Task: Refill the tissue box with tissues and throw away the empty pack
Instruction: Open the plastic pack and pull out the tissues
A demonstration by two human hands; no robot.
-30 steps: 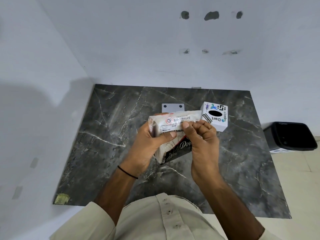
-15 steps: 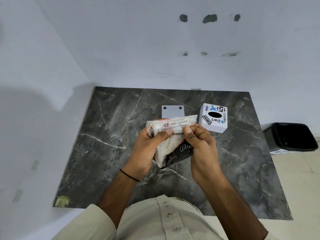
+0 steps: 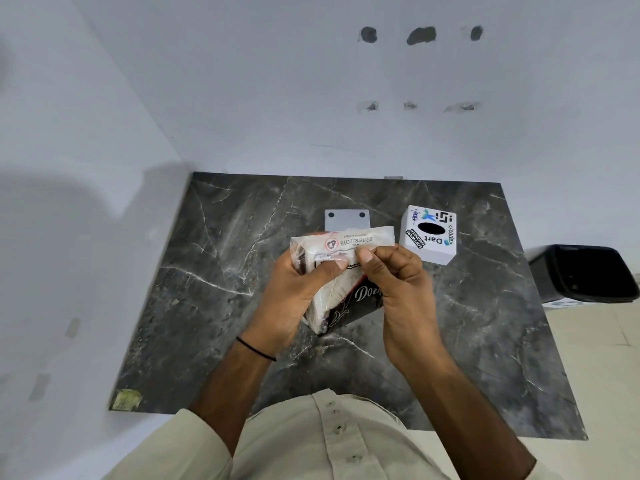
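Both hands are gripping the tissue pack (image 3: 341, 271) above the table (image 3: 214, 271): the left hand (image 3: 298, 299) wrapping its side, the right hand (image 3: 398, 285) pinching its top edge. The tissue box (image 3: 429, 237) is sitting just beyond.

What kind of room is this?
Probably a plain indoor work corner: a dark marble-look table against bare white walls, a black bin on the tiled floor beside it.

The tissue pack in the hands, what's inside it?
Through the clear tissue pack you can see white folded tissues filling it. The left hand and right hand cover parts, so how many is hidden.
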